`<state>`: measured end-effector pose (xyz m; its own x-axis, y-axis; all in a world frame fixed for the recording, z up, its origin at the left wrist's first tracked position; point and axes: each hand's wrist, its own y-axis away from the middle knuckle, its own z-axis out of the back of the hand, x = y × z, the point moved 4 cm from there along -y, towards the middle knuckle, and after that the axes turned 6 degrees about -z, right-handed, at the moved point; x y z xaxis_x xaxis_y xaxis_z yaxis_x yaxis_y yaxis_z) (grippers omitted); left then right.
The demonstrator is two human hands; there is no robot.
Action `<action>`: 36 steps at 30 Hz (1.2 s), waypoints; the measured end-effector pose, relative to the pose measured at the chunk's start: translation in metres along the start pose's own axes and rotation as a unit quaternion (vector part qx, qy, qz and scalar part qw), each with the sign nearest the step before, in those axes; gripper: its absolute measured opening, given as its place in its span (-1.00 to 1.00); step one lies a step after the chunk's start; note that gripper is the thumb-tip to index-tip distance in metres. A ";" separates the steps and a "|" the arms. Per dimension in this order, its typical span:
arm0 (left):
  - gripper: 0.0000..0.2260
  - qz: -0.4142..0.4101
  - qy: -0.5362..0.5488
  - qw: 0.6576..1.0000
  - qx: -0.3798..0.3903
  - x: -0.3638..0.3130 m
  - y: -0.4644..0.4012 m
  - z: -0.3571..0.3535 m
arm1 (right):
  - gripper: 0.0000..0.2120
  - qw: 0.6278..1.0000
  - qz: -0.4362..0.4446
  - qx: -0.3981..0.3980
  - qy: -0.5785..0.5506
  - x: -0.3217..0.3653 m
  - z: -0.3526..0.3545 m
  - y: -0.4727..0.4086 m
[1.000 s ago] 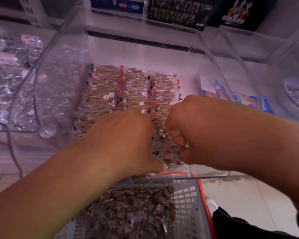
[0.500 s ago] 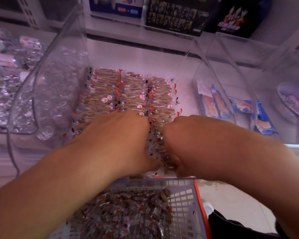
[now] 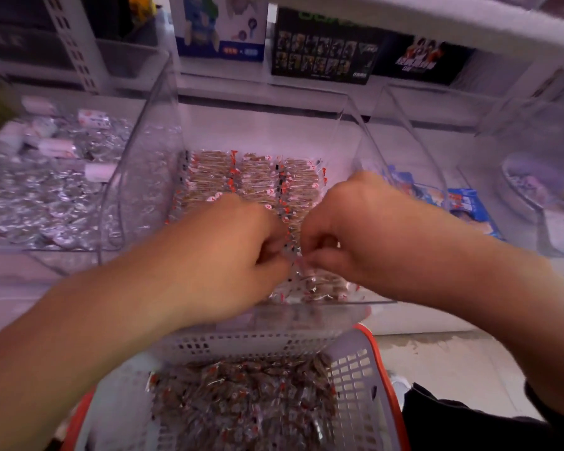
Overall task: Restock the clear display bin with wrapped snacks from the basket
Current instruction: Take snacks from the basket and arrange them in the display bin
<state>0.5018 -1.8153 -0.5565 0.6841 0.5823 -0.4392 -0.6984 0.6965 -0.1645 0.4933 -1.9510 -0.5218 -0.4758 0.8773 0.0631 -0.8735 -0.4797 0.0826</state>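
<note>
The clear display bin (image 3: 163,131) stands on the shelf in front of me, with rows of brown wrapped snacks (image 3: 258,177) lined up inside. Both hands are inside its front part. My left hand (image 3: 222,252) and my right hand (image 3: 342,229) meet over the nearest row, fingers curled, pinching wrapped snacks between them. More snacks (image 3: 319,288) lie under the hands at the bin's front wall. Below, a grey basket (image 3: 355,369) with an orange rim holds a heap of the same wrapped snacks (image 3: 241,395).
A bin of silver-wrapped sweets (image 3: 46,196) stands to the left. To the right a clear bin holds blue packets (image 3: 463,206), and another clear bin (image 3: 541,190) stands further right. Boxed toys (image 3: 326,47) line the shelf behind. Tiled floor (image 3: 443,359) shows at lower right.
Both hands have shifted slightly deeper into the bin and turned, so the curled fingers now show pinching snacks. The view has tilted up a little.
</note>
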 end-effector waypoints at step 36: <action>-0.05 0.607 0.265 0.726 0.184 0.085 0.259 -0.404 | -0.73 0.812 -0.307 0.340 -0.362 0.093 -0.530 0.123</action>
<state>0.2938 -1.7547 -0.9937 -0.6340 0.6863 -0.3564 -0.5485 -0.0743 0.8328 0.2874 -1.9202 -1.0326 0.4281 0.8330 0.3505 -0.5482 -0.0690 0.8335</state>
